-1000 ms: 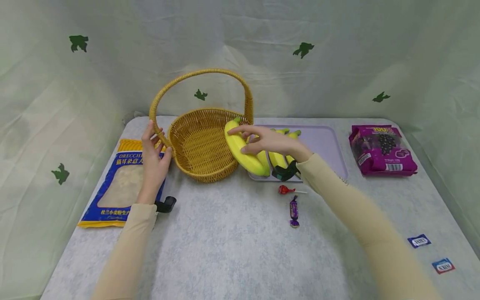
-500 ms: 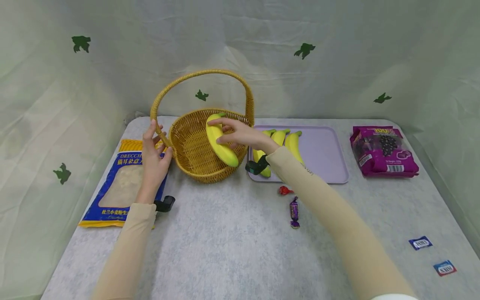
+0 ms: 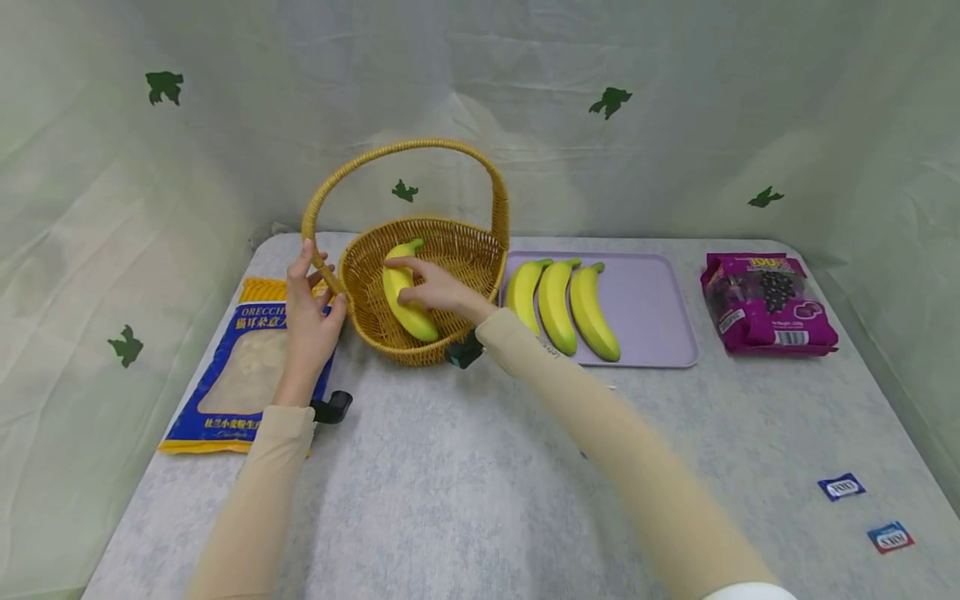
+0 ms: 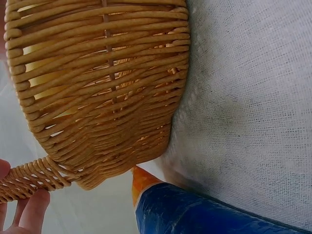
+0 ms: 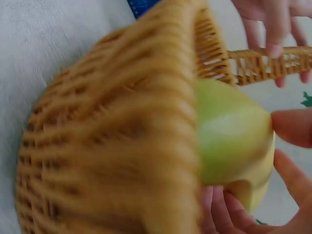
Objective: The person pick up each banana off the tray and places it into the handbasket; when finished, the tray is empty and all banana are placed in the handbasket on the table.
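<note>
A wicker basket (image 3: pixel 465 246) with a tall arched handle stands at the back of the table. My left hand (image 3: pixel 306 312) grips the lower left end of that handle, thumb on one side and fingers on the other, as the left wrist view also shows. Inside the basket's left half, my right hand (image 3: pixel 442 290) holds a yellow banana (image 3: pixel 408 312) between thumb and fingers. In the right wrist view the greenish end of the banana (image 5: pixel 229 131) shows above the rim. Whether it touches the basket floor, I cannot tell.
Right of the basket, a lilac tray (image 3: pixel 652 308) bears 3 bananas (image 3: pixel 592 312). A blue pasta bag (image 3: pixel 232 375) lies under my left forearm. At the right are a purple grape bag (image 3: pixel 768 304) and two small wrapped sweets (image 3: pixel 840 486). My right sleeve covers the lollipop and purple candy.
My right hand has carried the banana leftward from above the tray's edge into the basket. The tray's bananas have come into fuller view. My left hand has stayed on the handle.
</note>
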The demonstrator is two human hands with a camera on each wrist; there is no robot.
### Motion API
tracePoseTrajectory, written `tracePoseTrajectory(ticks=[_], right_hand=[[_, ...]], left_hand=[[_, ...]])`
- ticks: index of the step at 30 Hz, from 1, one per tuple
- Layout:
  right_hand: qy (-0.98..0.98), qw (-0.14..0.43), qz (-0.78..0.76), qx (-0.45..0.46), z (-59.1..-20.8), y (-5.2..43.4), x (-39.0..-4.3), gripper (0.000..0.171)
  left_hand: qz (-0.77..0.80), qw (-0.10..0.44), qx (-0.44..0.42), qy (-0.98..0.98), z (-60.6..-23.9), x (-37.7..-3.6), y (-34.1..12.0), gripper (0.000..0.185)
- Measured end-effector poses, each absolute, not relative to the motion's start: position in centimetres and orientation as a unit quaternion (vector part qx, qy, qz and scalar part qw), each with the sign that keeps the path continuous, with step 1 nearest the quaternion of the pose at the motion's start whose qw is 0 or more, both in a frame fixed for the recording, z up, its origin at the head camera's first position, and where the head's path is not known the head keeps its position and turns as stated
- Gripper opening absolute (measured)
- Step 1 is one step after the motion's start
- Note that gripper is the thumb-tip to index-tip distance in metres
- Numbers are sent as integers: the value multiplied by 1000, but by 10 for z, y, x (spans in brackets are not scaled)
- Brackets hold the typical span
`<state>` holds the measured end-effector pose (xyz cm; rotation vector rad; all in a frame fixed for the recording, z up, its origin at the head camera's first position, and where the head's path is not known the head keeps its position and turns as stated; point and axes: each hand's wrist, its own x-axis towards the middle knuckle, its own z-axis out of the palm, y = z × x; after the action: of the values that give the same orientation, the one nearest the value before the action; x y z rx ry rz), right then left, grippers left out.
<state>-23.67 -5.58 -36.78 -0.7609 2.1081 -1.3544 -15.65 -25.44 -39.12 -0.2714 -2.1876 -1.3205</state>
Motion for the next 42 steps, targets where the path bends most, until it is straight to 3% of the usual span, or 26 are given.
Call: tracePoseTrajectory(ticks=[10,24,33,42], right_hand=[[805,232,-500,-221,-387,-86,-228,59],[847,233,-421,-225,-391,-104,-218,59],[792,271,-499,-227,-389,-89,-227,53],[697,316,-598,-237,-377,-44,-245,42]], left_hand=[[-501,277,-89,-815,-392,-156,-253,76],[-502,280,-88,-813,-389,-155,-251,76],[-512,276,-87,-809,-391,-156,-251,76],[-504,278,-87,-813,-392,-156,-252,77]])
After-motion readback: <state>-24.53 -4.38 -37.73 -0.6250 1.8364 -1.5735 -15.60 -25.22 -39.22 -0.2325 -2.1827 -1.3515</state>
